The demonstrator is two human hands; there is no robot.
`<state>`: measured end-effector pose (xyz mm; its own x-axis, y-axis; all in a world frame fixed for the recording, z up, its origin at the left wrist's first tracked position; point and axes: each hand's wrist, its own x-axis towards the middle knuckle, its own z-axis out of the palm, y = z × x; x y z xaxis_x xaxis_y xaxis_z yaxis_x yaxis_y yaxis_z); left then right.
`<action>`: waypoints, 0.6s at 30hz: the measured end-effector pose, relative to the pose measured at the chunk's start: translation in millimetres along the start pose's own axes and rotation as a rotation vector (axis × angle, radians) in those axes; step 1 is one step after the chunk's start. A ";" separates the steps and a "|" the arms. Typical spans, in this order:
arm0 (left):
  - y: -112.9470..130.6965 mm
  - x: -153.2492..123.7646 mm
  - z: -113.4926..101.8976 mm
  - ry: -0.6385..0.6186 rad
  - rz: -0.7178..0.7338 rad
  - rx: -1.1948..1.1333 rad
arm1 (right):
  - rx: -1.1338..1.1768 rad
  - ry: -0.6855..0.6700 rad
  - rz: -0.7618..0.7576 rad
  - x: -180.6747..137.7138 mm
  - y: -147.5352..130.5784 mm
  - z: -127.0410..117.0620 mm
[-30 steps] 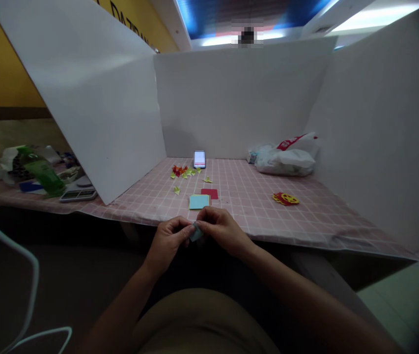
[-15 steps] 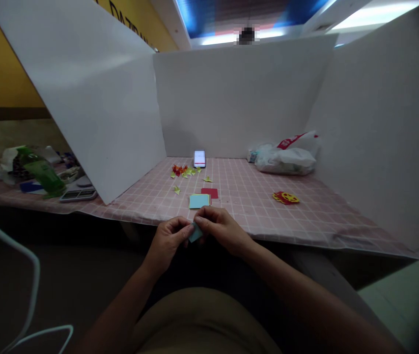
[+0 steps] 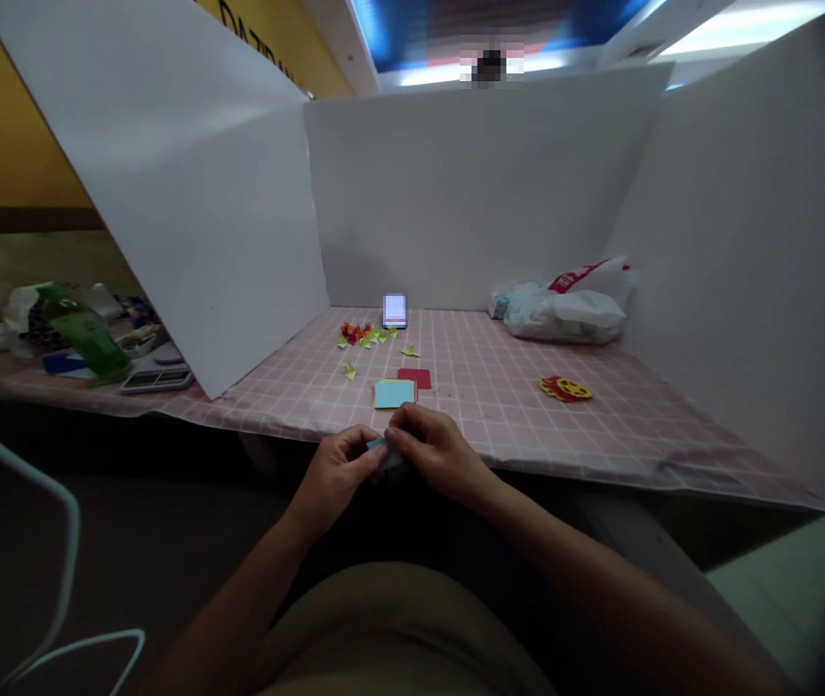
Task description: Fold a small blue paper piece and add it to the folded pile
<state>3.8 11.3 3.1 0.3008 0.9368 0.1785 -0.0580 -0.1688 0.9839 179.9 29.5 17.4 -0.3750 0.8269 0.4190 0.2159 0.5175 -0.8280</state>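
Note:
A small folded piece of light blue paper (image 3: 392, 458) is pinched between my two hands, just in front of the table's near edge. My left hand (image 3: 343, 471) grips its left side between thumb and fingers. On its other side my right hand (image 3: 435, 449) is closed on the upper right part, and the fingers cover much of the paper. Just beyond my hands lies a stack of paper squares (image 3: 394, 393) with a light blue sheet on top. Red paper (image 3: 414, 377) lies behind the stack.
Yellow-green folded paper pieces (image 3: 410, 351) and red-orange ones (image 3: 354, 332) lie farther back, near an upright phone (image 3: 395, 310). Red and yellow cutouts (image 3: 565, 389) and a plastic bag (image 3: 564, 314) are on the right. White panels (image 3: 485, 193) enclose the table. A scale (image 3: 158, 378) and green bottle (image 3: 85, 333) sit left.
The blue paper has turned in my fingers, from a corner pointing down to a flatter tilt, with a piece showing above my left thumb. Both hands keep hold of it.

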 end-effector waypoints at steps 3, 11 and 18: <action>-0.6 0.3 -2.0 -0.019 0.021 0.086 | 0.005 -0.083 0.027 0.4 -0.4 -0.8; -1.8 3.0 3.4 0.030 0.001 0.090 | -0.070 0.117 -0.057 -3.0 -0.5 3.0; 1.9 3.7 8.2 0.111 0.022 0.117 | 0.053 0.204 -0.018 -6.5 4.0 8.5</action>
<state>12.6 11.9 5.6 0.1929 0.9595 0.2052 0.0500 -0.2185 0.9746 175.5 24.3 8.1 -0.1867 0.8480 0.4960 0.1613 0.5245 -0.8360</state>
